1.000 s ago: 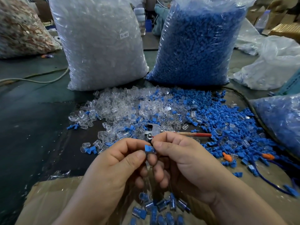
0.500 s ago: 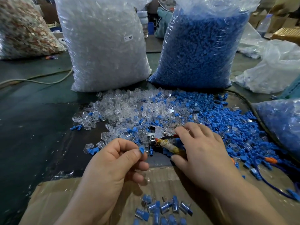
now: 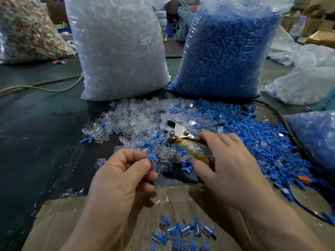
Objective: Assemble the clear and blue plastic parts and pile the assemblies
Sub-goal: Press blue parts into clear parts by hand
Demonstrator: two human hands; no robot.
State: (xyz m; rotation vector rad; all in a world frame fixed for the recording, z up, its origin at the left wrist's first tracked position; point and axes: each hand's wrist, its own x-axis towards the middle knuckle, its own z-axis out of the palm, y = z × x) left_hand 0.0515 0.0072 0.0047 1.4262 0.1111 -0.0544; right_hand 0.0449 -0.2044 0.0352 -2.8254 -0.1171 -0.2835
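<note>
Blue part (image 3: 151, 158) pinched in left hand (image 3: 119, 180) just beyond cardboard's (image 3: 72, 214) far edge; pliers (image 3: 181, 134) gripped by right hand (image 3: 228, 169). Pressing step likely in hand; next called for seating part between pliers' jaws.

Glossy plastic parts (image 3: 137, 122), shiny metal pliers (image 3: 178, 130), matt cardboard (image 3: 59, 220)

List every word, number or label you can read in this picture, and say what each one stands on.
"SJ-017": on a small white label stuck to the clear bag of clear parts.
Nothing else can be read: the bottle and boxes at the back are too blurred to show any print.
</note>
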